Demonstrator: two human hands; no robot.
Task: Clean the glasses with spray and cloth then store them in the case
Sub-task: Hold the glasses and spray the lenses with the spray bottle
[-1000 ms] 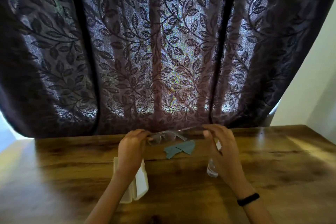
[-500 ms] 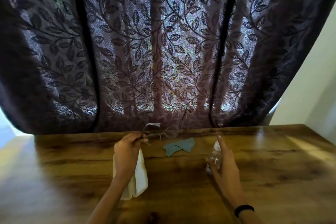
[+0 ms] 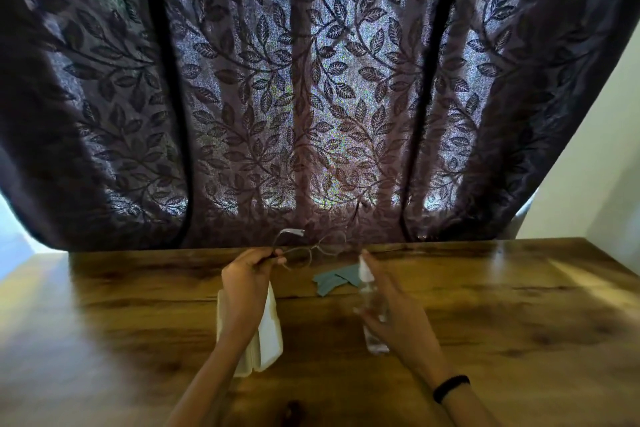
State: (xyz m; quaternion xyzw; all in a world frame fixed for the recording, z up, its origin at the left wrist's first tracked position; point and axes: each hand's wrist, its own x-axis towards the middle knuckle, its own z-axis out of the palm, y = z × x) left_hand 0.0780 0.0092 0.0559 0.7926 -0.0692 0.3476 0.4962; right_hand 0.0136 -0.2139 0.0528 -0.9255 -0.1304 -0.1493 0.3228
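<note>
I see the left hand [image 3: 247, 276] closed on the glasses [image 3: 310, 248], pinching them by one temple and holding them above the counter [image 3: 502, 305]. The right hand [image 3: 394, 317] wraps a clear bottle [image 3: 372, 308], its white nozzle toward the lenses; the bottle looks blurred. The cloth [image 3: 334, 282] lies between the hands. The white case [image 3: 268, 333] lies under the left wrist.

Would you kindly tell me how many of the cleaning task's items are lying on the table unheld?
2: the cloth lies past the hands, and the case lies under the left forearm. The glasses and spray bottle are held.
</note>
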